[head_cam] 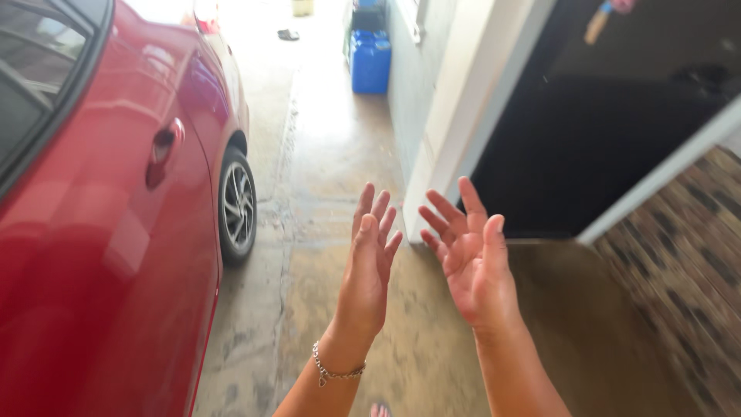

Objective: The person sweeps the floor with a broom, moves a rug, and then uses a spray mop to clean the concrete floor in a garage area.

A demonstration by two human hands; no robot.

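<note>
Between the red car (100, 232) on the left and the pale wall corner (455, 131) on the right, both hands are raised over a wet-looking concrete floor (324, 177). The left hand (369, 262) stands upright, fingers straight and close together, palm turned inward toward the other; it holds nothing, and a chain bracelet (333, 372) circles its wrist. The right hand (471, 251) is spread wide, fingers fanned and palm facing up and inward, also holding nothing. The two hands are near each other but apart, with a narrow gap of floor showing between them.

The car's side runs down the left edge of the view, its door handle (164, 147) and rear wheel (238, 205) well apart from the left hand. A strip of bare floor runs between the car and the wall, back toward a blue container (370, 62) standing against the wall far behind. To the right of the corner, a dark doorway (594, 147) opens, bordered by a pale frame; beyond it lies a patterned brown patch (687, 255), possibly a mat or tiling, though blur makes it hard to tell. At the bottom edge, between the forearms, something small and pale shows, too cut off to identify.
</note>
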